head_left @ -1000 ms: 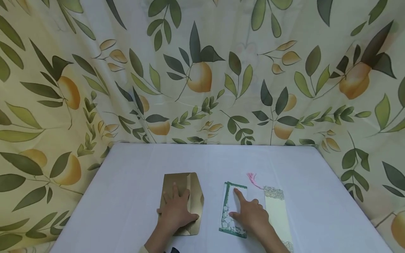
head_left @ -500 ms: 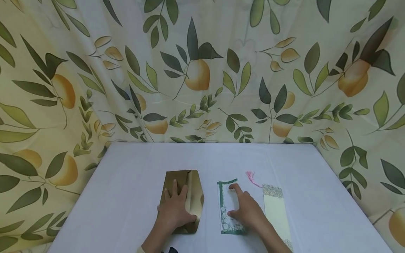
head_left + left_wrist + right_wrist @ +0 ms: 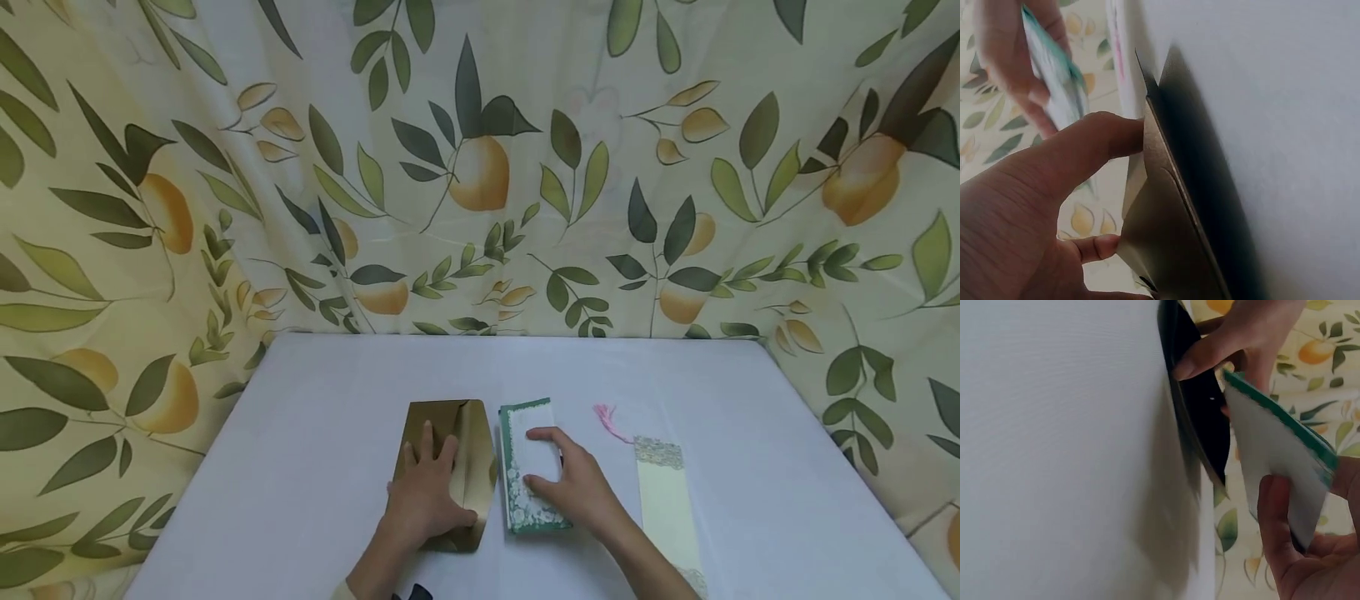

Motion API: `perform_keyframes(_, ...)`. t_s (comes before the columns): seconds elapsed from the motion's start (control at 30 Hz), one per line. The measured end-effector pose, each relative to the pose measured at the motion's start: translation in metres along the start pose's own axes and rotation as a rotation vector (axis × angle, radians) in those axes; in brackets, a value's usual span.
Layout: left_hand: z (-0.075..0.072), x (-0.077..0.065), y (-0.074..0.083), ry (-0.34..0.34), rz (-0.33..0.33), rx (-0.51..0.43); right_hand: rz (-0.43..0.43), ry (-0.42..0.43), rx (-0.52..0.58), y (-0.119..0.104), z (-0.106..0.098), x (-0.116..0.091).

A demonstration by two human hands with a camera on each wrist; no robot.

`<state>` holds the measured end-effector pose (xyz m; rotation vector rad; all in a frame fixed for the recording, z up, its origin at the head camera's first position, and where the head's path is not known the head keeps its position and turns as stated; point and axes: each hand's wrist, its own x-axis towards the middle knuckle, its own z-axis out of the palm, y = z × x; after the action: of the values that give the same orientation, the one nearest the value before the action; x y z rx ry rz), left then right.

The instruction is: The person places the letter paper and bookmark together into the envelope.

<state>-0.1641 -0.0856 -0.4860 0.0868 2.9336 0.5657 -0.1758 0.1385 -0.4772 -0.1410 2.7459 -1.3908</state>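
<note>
A gold envelope (image 3: 480,446) lies on the table under my left hand (image 3: 420,500), whose spread fingers rest across it. The thumb presses near the envelope's right edge; in the left wrist view the envelope (image 3: 1163,231) looks slightly bowed, a flap lifting at one end. My right hand (image 3: 585,487) pinches a green-bordered floral card (image 3: 538,457) of more than one layer, thumb on one side and fingers on the other. In the right wrist view the card (image 3: 1272,450) is lifted off the table, tilted, close to the envelope (image 3: 1200,406).
A pale cream bookmark (image 3: 663,500) with lace-patterned ends and a pink tassel (image 3: 611,422) lies right of my right hand. White cloth covers the table (image 3: 337,400). Behind it hangs a fruit-and-leaf curtain (image 3: 480,175). A small black object (image 3: 422,592) shows at the bottom edge.
My right hand has gone from touching the card on the table to gripping it, and has brought it up and left beside the envelope. The left hand stays on the envelope.
</note>
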Motion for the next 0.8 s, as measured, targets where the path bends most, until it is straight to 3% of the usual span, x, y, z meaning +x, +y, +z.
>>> perform_keyframes(0.23,0.007,0.000,0.010,0.003,0.066,-0.018,-0.060,-0.093,0.087,-0.006,0.004,0.005)
perform_keyframes(0.53,0.002,0.000,0.011,-0.049,0.099,-0.033,-0.064,-0.054,-0.049,-0.003,0.023,0.022)
perform_keyframes(0.8,-0.001,0.001,0.010,-0.082,0.161,-0.123,-0.130,-0.033,-0.139,-0.014,0.033,0.026)
